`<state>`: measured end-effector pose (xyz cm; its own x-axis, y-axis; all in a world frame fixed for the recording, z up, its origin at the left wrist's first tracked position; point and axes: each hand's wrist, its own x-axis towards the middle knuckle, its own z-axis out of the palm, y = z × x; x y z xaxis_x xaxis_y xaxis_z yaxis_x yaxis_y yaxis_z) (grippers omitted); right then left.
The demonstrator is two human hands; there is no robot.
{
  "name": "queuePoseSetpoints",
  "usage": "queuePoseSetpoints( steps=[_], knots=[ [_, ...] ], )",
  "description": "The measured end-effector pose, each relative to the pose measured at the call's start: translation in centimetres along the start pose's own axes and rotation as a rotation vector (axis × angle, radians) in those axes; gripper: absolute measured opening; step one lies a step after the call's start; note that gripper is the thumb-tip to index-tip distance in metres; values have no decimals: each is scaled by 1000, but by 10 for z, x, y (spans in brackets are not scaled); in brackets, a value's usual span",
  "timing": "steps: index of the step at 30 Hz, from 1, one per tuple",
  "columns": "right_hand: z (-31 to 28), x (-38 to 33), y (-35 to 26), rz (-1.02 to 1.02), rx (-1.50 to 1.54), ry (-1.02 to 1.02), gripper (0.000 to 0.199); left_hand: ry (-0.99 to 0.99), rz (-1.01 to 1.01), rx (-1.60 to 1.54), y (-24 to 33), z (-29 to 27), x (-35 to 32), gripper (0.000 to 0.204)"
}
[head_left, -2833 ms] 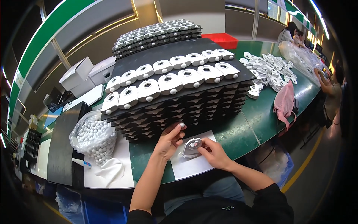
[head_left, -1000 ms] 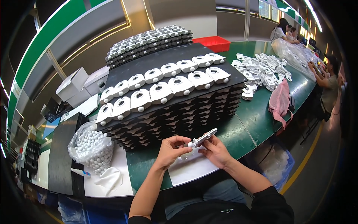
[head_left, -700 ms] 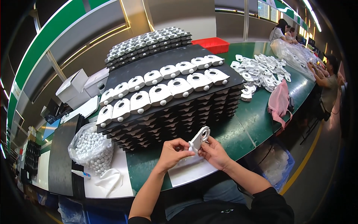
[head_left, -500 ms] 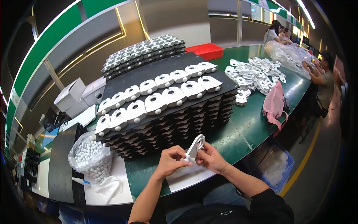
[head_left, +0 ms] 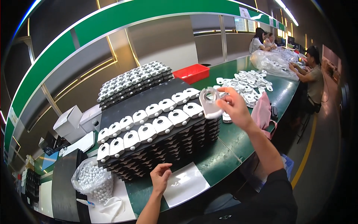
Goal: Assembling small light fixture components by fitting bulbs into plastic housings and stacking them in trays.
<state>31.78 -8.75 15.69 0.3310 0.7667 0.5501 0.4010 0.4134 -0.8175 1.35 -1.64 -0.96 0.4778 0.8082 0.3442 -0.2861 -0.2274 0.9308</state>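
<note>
From the person's head, the left of two side-by-side fisheye cameras looks forward and down over the near edge of the long, glossy green table, taking in the bright white strip light far at upper right.

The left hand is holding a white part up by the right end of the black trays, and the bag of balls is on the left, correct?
Not quite: the head view shows the right hand holding the white part up by the right end of the black trays. The bag of balls is on the left.
</note>
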Motion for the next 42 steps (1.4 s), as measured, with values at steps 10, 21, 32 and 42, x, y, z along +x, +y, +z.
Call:
queuePoseSetpoints(
  steps=[10,21,32,42],
  knots=[
    [-21,69,44,396,-263,-251,33,364,33,89,3,-1,1,14],
    [-17,82,34,-83,-748,-171,40,531,582,363,68,-8,-2,9],
    [45,83,16,-393,-901,-754,94,-94,181,1547,182,-110,91,89],
    [53,91,27,-262,-898,-871,96,-375,-160,1520,172,-109,110,104]
  ],
)
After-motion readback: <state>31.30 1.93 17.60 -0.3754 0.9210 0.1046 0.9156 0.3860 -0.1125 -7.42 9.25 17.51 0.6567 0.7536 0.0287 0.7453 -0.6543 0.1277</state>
